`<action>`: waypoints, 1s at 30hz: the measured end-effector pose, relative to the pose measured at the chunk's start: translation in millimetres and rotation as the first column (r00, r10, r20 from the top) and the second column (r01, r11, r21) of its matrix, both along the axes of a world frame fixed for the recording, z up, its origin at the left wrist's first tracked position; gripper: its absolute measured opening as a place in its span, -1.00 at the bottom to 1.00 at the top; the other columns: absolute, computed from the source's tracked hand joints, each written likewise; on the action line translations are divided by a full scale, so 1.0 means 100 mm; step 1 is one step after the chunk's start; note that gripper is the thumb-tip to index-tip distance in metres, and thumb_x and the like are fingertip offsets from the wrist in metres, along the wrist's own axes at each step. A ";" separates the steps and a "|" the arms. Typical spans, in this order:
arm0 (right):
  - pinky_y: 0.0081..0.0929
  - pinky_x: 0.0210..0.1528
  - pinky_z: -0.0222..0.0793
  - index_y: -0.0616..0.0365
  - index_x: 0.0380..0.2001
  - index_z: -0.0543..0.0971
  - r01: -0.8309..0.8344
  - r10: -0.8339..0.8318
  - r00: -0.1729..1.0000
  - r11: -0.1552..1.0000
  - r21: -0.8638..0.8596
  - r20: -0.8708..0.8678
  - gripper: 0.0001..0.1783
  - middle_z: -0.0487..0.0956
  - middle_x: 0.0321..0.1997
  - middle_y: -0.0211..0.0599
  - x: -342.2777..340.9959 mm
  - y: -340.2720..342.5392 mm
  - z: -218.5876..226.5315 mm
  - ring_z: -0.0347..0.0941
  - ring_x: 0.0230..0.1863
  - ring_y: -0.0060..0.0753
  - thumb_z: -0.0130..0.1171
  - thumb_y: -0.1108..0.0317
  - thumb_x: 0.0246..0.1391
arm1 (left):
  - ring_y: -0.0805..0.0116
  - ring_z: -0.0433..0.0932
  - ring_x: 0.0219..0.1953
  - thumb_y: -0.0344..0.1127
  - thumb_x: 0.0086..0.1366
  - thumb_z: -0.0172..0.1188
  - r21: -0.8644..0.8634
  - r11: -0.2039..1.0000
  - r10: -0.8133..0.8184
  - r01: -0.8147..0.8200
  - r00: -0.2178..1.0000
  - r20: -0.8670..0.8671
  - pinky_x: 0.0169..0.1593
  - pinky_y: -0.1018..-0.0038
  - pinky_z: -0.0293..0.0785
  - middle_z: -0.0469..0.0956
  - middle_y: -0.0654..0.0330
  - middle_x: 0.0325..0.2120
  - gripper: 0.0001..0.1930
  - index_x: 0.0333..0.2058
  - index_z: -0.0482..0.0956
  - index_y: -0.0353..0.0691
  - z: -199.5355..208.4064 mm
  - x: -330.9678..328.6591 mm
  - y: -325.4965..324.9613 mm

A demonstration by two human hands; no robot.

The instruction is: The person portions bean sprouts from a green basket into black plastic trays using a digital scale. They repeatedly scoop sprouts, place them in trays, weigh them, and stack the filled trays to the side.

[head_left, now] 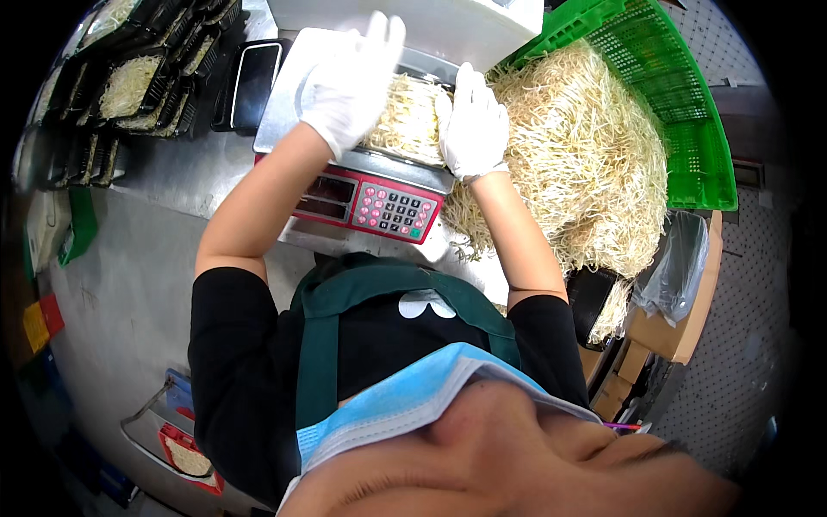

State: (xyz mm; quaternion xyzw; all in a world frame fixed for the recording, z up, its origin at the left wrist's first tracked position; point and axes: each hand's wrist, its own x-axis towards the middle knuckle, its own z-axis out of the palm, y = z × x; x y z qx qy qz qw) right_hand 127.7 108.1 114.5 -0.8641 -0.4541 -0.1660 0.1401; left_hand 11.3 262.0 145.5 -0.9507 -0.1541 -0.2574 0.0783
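Bean sprouts (412,121) fill a tray on the red scale's (370,202) platform. The white-gloved left hand (349,82) lies flat, fingers spread, over the tray's left side; the right hand (472,125) cups its right edge. A green crate (689,121) alongside holds 1 large sprout heap (586,155).

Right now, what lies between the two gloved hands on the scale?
In the head view, a tray of bean sprouts lies between the left hand and the right hand, resting on the scale.
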 end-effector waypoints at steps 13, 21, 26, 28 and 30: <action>-0.25 0.07 0.33 0.15 0.14 0.34 -0.029 0.064 0.891 0.996 0.084 -0.449 -0.37 0.48 0.00 0.04 0.01 -0.41 0.11 0.42 0.04 0.00 0.00 -0.05 0.14 | 0.48 0.55 -0.40 -0.23 0.28 0.12 -0.904 0.205 0.120 0.375 0.907 0.404 -0.32 0.60 0.44 0.59 0.17 -0.39 -0.69 -0.11 0.49 -0.34 -0.23 -0.41 0.21; -0.42 -0.16 0.36 0.22 -0.28 0.54 0.112 0.162 0.702 0.937 0.332 -0.694 -0.60 0.56 -0.34 -0.12 -0.14 -0.55 -0.06 0.48 -0.30 -0.29 0.10 0.05 0.16 | 0.49 0.43 -0.79 -0.22 0.24 0.14 -0.803 -0.178 0.343 0.569 0.801 0.491 -0.76 0.66 0.29 0.56 0.15 -0.62 -0.75 -0.36 0.52 -0.35 -0.53 -0.43 0.13; -0.74 -0.65 0.11 0.03 -0.50 0.40 0.263 0.258 0.436 0.880 0.396 -0.862 -0.66 0.36 -0.65 -0.58 -0.43 -0.80 -0.16 0.18 -0.69 -0.77 0.04 0.05 0.23 | 0.45 0.52 -0.69 0.12 0.22 0.15 -0.973 -0.179 0.055 0.143 0.989 0.135 -0.64 0.60 0.40 0.56 0.19 -0.66 -0.49 -0.39 0.61 -0.35 -0.29 -0.82 -0.29; -0.76 -0.64 0.13 0.05 -0.46 0.40 0.284 0.326 0.358 0.854 0.435 -0.875 -0.68 0.41 -0.60 -0.57 -0.71 -0.79 -0.05 0.20 -0.66 -0.79 0.05 0.06 0.23 | 0.55 0.49 -0.56 -0.03 0.23 0.17 -0.948 -0.192 0.048 0.252 0.968 0.247 -0.50 0.62 0.42 0.59 0.18 -0.53 -0.61 -0.40 0.64 -0.32 -0.31 -0.94 -0.40; -0.65 -0.34 0.35 0.20 -0.16 0.46 0.148 0.336 0.238 0.915 0.376 -0.911 -0.70 0.51 -0.28 -0.33 -0.85 -0.84 0.12 0.41 -0.38 -0.65 0.00 0.18 0.26 | 0.57 0.49 -0.44 -0.19 0.23 0.16 -0.871 -0.223 0.257 0.437 0.888 0.380 -0.39 0.62 0.42 0.59 0.19 -0.43 -0.74 -0.42 0.65 -0.28 -0.52 -1.05 -0.22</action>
